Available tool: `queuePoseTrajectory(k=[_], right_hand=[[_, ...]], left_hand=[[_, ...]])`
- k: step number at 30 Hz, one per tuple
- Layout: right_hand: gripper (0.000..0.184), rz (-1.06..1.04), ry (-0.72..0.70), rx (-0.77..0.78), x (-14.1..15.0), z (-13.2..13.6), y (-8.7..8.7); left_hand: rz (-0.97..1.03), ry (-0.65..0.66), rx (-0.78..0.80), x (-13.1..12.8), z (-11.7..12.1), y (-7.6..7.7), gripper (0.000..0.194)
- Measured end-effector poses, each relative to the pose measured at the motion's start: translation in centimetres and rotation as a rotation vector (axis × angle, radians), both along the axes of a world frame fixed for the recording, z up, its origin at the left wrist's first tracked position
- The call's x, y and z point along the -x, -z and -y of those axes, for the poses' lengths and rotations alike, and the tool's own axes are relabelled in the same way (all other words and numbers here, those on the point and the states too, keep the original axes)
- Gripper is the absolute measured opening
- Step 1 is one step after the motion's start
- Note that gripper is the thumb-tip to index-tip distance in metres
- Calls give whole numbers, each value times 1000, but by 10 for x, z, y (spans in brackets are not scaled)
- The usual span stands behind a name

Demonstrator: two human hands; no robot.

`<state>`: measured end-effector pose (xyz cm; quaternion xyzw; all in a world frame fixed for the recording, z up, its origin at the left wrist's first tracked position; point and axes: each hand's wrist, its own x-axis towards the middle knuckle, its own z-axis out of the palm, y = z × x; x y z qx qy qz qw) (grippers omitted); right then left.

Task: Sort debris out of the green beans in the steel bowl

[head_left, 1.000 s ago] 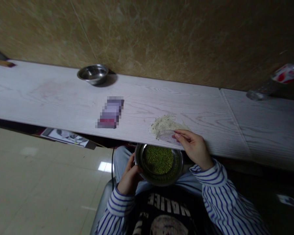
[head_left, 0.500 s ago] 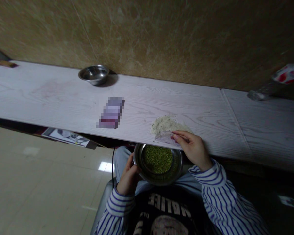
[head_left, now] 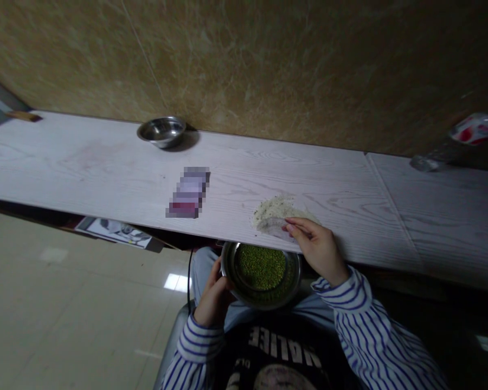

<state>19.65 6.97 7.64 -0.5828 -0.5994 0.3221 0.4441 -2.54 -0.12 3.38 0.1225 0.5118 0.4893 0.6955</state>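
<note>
My left hand (head_left: 214, 297) grips the left rim of a steel bowl (head_left: 268, 302) on my lap, just under the table edge. Green beans (head_left: 262, 268), which look like mung beans, cover the bowl's bottom. Between the thumb and fingers of my right hand (head_left: 320, 246) is a thin clear plastic piece (head_left: 273, 227) with a curved edge. It stands tilted on the tabletop, against the near side of a pile of whitish grains (head_left: 277, 207) with dark specks. Part of the pile is hidden behind the plastic and my hand.
A second steel bowl (head_left: 162, 132) stands by the wall at the back left. A blurred-out phone-like rectangle (head_left: 188, 192) lies on the pale wooden table (head_left: 236, 162). At the far right a clear bottle (head_left: 451, 143) lies or leans. A drawer (head_left: 116, 233) juts out below.
The plastic piece has shifted very slightly left along the pile's near edge. The view has tilted a little, so the table sits lower in it. My left hand keeps its hold on the bowl.
</note>
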Motion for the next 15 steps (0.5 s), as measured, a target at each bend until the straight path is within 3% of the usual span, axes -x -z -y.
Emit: queuePoseTrajectory(k=[10, 15], right_hand=[[24, 63, -184, 58, 0, 8, -2], [28, -18, -97, 72, -7, 13, -4]], left_hand=[[-24, -33, 13, 10, 4, 8, 70], [-38, 30, 20, 2, 9, 12, 67]])
